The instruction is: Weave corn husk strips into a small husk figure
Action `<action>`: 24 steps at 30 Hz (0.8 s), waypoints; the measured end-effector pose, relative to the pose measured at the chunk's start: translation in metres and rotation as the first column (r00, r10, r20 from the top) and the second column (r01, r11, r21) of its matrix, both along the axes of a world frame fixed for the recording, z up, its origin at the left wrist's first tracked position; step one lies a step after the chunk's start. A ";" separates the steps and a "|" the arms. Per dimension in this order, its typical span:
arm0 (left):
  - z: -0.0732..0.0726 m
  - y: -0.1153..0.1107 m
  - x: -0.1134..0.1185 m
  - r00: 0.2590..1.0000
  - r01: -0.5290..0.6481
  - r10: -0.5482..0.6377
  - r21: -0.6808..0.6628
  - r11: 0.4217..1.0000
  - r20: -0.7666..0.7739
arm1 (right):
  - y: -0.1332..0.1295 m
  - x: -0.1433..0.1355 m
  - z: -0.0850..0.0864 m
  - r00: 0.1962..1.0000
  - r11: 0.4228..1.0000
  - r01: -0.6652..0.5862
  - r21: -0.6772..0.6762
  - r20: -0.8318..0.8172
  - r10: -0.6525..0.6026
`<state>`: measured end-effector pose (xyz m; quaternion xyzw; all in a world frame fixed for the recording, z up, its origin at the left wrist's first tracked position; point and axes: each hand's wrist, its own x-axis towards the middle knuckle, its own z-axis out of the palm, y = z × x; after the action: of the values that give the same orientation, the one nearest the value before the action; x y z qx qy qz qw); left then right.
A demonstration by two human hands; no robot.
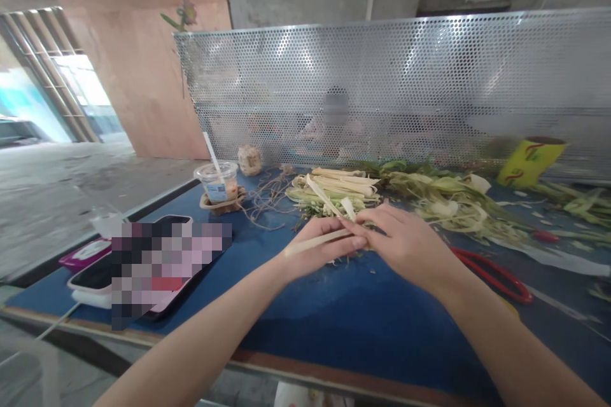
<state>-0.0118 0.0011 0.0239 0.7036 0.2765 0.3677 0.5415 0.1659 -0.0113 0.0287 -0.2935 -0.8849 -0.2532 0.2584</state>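
A person's two bare hands are meeting above a blue table [305, 337], working a pale strip [322, 243] of what looks like husk. The left hand [327, 248] is holding the strip between thumb and fingers, and one length is running back along the hand towards the wrist. The right hand [405, 235] is curving in from the other side, its fingers narrowing and pinching the strip at the left fingertips; the exact placing of each fingertip is hiding in the overlap. More pale ends are poking up just beyond the hands.

Behind them, a pile of pale strips [334, 186] is lying on the table. Green and yellowish husks [434, 191] are spreading to its right, and a yellow tube [529, 164] is leaning beyond them. A red loop [499, 278] is resting near the right forearm.

To the left, twine [268, 198] is tangling beside a lidded cup [216, 187] with a straw, and a phone [93, 270] is lying near the table edge. A perforated screen [415, 89] is standing behind everything, with a blurred person [337, 124] showing through it.
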 end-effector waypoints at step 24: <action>-0.002 -0.003 0.004 0.980 0.051 -0.049 0.006 0.999 -0.194 | -0.015 0.008 0.023 0.981 0.976 -0.170 -0.134 -0.114 0.156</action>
<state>-0.0083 -0.0022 0.0219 0.7458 0.3080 0.2852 0.5173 0.1742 -0.0259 0.0515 -0.2502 -0.9074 -0.1517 0.3017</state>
